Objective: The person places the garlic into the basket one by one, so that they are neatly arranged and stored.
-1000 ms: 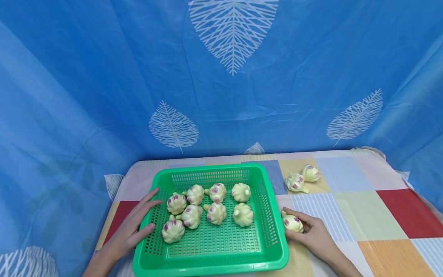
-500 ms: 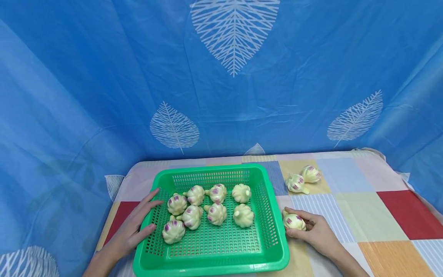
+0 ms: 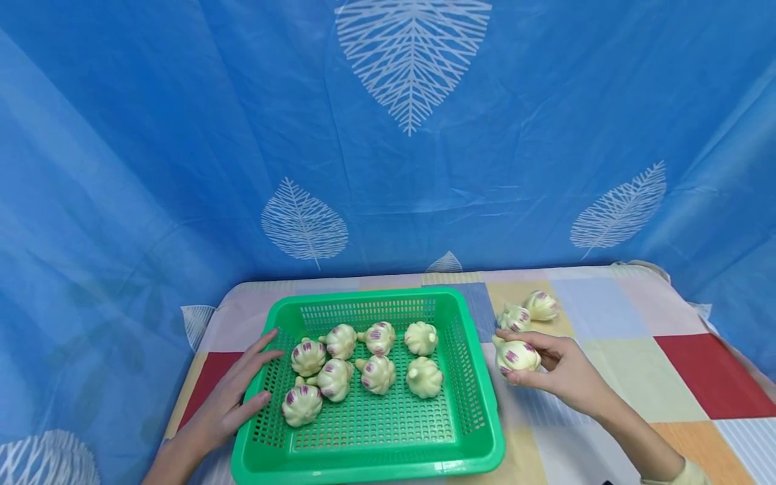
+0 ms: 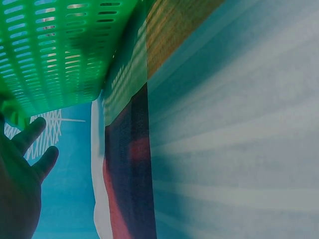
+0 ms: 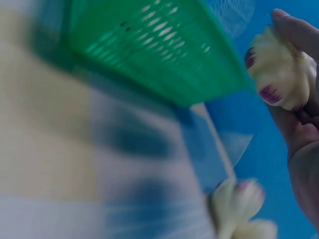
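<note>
My right hand [image 3: 566, 370] pinches a garlic bulb [image 3: 517, 357] between thumb and fingers, just outside the right rim of a green plastic basket [image 3: 364, 465]. In the right wrist view the same garlic bulb [image 5: 279, 72] shows purple streaks and hangs above the table. Fingers spread, my left hand [image 3: 227, 404] rests on the basket's left rim. The left wrist view catches part of that hand [image 4: 22, 174] beside the slotted basket wall [image 4: 55, 59]. Several garlic bulbs lie inside the basket, among them a plain pale one [image 3: 424, 377] and a purple-streaked one [image 3: 302, 404].
Two more garlic bulbs lie on the table behind my right hand: one nearer [image 3: 512, 318], partly covered by the hand, and one farther back [image 3: 541, 306]. A patchwork tablecloth [image 3: 636, 370] covers the table. Blue leaf-patterned curtains [image 3: 485, 168] hang around its back and sides.
My right hand has lifted the garlic bulb off the tablecloth and moved it up and slightly away from the basket's rim. The left hand has stayed on the basket.
</note>
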{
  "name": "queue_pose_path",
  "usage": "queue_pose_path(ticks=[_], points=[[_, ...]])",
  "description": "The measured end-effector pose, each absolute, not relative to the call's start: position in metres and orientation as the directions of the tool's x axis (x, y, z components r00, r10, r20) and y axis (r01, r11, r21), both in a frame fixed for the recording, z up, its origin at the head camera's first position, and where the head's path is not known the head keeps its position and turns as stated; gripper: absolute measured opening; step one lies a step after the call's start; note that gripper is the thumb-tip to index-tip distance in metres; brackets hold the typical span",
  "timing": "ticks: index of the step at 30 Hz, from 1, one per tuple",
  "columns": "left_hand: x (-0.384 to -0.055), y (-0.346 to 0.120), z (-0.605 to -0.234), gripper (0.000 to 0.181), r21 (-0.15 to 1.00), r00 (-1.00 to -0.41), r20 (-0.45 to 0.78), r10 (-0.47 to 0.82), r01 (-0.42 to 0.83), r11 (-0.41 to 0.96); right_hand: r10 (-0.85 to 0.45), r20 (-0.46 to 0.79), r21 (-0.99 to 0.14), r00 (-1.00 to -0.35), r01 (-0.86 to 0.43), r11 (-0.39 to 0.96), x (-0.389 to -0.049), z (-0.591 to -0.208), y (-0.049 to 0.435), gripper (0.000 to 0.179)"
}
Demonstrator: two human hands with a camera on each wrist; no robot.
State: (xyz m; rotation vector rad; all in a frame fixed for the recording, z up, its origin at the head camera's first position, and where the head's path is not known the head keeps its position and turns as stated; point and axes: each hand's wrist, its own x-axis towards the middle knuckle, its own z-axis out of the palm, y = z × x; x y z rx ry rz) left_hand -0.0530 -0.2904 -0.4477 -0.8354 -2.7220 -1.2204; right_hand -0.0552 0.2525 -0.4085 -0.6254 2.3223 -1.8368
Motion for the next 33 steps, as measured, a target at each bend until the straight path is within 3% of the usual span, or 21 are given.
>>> queue_pose_path(ticks=[7,14,26,33], points=[[-0.053,-0.293,-0.449,0.058,0.666,-0.858,0.247,0.450,0.487,0.565,-0.492,0.192,-0.937,-0.849,-0.308,0.166,-0.077,-0.369,0.223,0.056],[-0.052,-0.291,-0.449,0.058,0.668,-0.859,0.245,0.450,0.485,0.564,-0.607,0.138,-0.936,-0.783,-0.303,0.178,-0.095,-0.348,0.190,0.054],[-0.055,-0.290,-0.448,0.059,0.671,-0.840,0.283,0.463,0.519,0.531,-0.756,0.072,-0.938,-0.651,-0.301,0.169,-0.108,-0.350,0.145,0.052],[-0.054,-0.291,-0.448,0.059,0.666,-0.839,0.281,0.465,0.520,0.535,-0.849,0.015,-0.933,-0.528,-0.313,0.178,-0.109,-0.363,0.108,0.049]])
